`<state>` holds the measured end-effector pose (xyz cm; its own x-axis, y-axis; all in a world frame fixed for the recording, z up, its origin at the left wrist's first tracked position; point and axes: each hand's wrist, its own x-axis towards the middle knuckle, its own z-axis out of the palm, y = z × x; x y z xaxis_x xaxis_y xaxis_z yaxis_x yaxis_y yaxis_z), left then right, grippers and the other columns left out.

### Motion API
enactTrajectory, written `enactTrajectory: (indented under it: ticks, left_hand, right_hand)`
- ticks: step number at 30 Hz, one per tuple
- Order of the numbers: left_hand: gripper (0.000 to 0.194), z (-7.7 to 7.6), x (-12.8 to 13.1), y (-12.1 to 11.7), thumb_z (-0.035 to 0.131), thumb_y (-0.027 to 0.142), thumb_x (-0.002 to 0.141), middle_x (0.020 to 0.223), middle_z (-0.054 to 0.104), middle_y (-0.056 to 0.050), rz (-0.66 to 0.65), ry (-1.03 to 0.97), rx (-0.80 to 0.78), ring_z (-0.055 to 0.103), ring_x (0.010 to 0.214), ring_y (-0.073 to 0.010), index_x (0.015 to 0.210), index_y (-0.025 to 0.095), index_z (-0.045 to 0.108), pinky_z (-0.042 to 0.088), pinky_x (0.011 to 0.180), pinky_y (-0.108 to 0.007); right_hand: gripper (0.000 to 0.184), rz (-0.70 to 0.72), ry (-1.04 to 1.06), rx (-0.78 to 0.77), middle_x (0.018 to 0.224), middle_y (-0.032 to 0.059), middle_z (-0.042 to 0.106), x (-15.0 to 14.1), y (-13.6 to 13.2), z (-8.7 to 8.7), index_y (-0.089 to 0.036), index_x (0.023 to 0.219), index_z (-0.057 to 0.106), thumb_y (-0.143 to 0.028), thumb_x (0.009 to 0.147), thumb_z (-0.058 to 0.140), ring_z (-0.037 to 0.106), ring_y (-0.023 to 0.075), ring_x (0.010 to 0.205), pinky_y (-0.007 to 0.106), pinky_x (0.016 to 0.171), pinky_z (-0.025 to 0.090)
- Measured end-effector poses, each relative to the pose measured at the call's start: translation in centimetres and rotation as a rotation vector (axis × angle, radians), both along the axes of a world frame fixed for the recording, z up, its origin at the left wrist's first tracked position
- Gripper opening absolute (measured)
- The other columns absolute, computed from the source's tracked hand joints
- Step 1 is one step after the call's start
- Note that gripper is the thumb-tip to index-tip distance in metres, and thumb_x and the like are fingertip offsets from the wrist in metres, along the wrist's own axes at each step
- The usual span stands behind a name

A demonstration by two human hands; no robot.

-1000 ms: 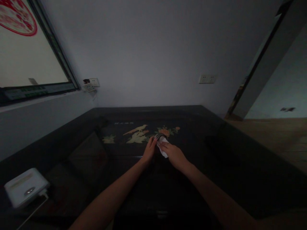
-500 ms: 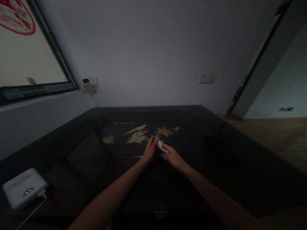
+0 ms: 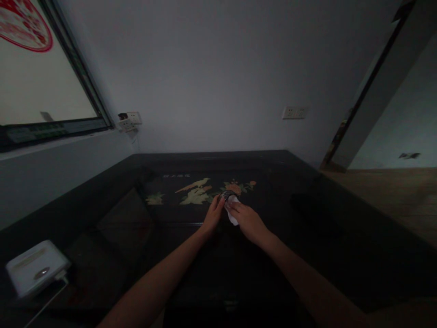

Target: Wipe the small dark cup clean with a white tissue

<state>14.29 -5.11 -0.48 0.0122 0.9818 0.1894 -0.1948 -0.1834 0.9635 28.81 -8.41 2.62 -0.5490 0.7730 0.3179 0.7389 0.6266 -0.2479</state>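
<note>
A person's right hand (image 3: 248, 221) spreads a white cloth (image 3: 232, 218) against a dark, shiny object (image 3: 226, 195), where half a second earlier the cloth sat bunched in the fingers; it now appears to bear more broadly on the object. The left hand (image 3: 213, 214) grasps the object's left side while the right pinches the cloth. The object is between the dark table's (image 3: 276, 182) side edges, well short of its far edge; whether it touches the table cannot be told.

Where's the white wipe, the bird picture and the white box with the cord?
White wipe (image 3: 233, 219): head view, on its lower part.
Bird picture (image 3: 197, 183): head view, body.
White box (image 3: 37, 264): head view, upper face.
</note>
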Motion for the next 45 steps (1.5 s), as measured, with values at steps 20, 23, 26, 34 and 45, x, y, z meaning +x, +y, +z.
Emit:
enactTrajectory:
  ticks: [20, 23, 26, 34, 45]
  left_hand:
    - [0.041, -0.1, 0.0, 0.1, 0.057, 0.046, 0.080, 0.101, 0.062, -0.006, -0.044, -0.043, -0.041, 0.058, 0.091, -0.0178, 0.110, 0.019, 0.055, 0.047, 0.080, -0.028]
    - [0.040, -0.1, 0.0, 0.1, 0.056, 0.046, 0.080, 0.102, 0.061, -0.006, -0.062, -0.057, -0.023, 0.058, 0.090, -0.0175, 0.109, 0.018, 0.054, 0.047, 0.079, -0.028]
    - [0.039, 0.1, 0.0, 0.0, 0.054, 0.046, 0.081, 0.102, 0.062, -0.007, -0.041, -0.038, -0.022, 0.058, 0.093, -0.0188, 0.109, 0.018, 0.055, 0.046, 0.081, -0.029]
    - [0.041, 0.0, 0.1, 0.1, 0.052, 0.049, 0.081, 0.107, 0.061, -0.009, -0.076, -0.019, -0.059, 0.059, 0.089, -0.0194, 0.109, 0.019, 0.053, 0.048, 0.075, -0.031]
    - [0.039, 0.2, 0.0, -0.1, 0.054, 0.047, 0.080, 0.100, 0.061, -0.005, -0.067, -0.013, -0.015, 0.058, 0.090, -0.0172, 0.106, 0.018, 0.054, 0.045, 0.081, -0.028]
  right_hand:
    - [0.035, 0.092, 1.063, -0.715, 0.093, 0.0031, 0.064, -2.0, 0.6, -2.1, -0.018, 0.112, 0.059, -0.026, 0.079, 0.050, 0.060, 0.0152, 0.076, 0.031, 0.073, 0.050]
    - [0.033, 0.072, 0.855, -0.547, 0.091, 0.0043, 0.065, -1.6, 0.3, -1.7, -0.016, 0.109, 0.059, -0.016, 0.080, 0.044, 0.060, 0.0163, 0.081, 0.031, 0.076, 0.049]
    - [0.039, 0.059, 0.452, -0.285, 0.106, 0.0096, 0.064, -0.8, -0.1, -0.8, -0.015, 0.109, 0.059, -0.005, 0.077, 0.039, 0.058, 0.0190, 0.099, 0.034, 0.089, 0.044]
    - [0.050, -0.067, -0.118, 0.104, 0.142, 0.0130, 0.041, -0.1, -0.3, 0.1, -0.017, 0.130, 0.047, -0.003, 0.085, 0.032, 0.032, 0.0231, 0.134, 0.049, 0.106, 0.028]
    - [0.044, 0.070, 0.598, -0.376, 0.113, 0.0091, 0.061, -1.1, 0.4, -1.7, -0.018, 0.117, 0.057, -0.007, 0.079, 0.038, 0.056, 0.0203, 0.106, 0.038, 0.092, 0.045]
